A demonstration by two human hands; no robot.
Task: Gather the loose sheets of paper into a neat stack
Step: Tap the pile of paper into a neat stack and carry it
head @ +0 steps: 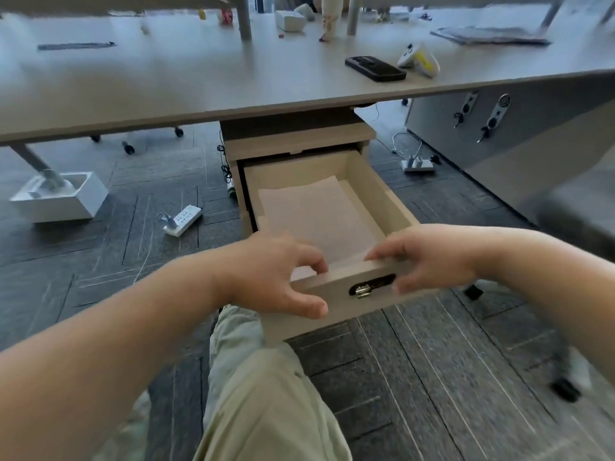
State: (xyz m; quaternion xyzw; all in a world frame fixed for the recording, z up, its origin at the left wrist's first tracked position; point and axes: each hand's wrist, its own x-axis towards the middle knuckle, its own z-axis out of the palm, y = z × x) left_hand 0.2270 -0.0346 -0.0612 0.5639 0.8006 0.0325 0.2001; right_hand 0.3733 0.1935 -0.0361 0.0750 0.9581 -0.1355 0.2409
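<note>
Both hands gripped the front panel of the open beige wooden drawer (362, 291): the left hand (276, 274) curled over its near left corner, the right hand (429, 257) pinching its top edge beside the metal lock (361, 290). Pale loose sheets of paper (316, 217) lay flat inside, untouched. Access seemed the step in hand; next, fingers would need to reach in and square the sheets.

Both hands gripping open drawer (352, 294) front, paper sheets (316, 217) inside
</note>
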